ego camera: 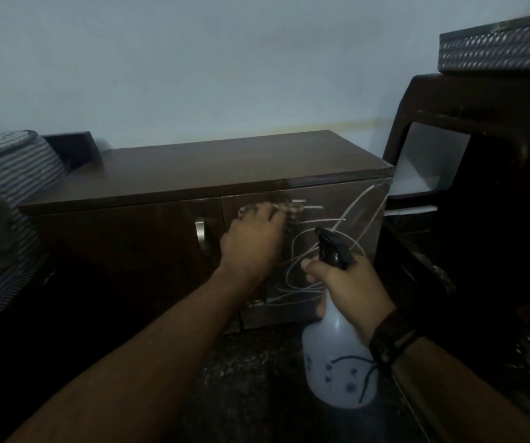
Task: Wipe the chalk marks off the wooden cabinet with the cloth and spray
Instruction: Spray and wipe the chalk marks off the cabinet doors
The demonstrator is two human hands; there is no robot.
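- Pressing a checked cloth (290, 208) flat against the right door of the wooden cabinet (193, 164), the left hand (250, 241) lies with its fingers spread over the fabric near the door's top edge.
- White chalk marks (346, 225) loop across that door, to the right of the cloth and below it.
- The right hand (353, 289) is wrapped around the neck of a pale spray bottle (337, 356), black nozzle aimed at the door.
- A metal handle (200, 233) sits on the left door.
- A dark wristband (391, 340) circles the right wrist.

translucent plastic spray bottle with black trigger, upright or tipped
Roughly upright: the translucent plastic spray bottle has its black trigger head on top, gripped at the neck by the right hand.
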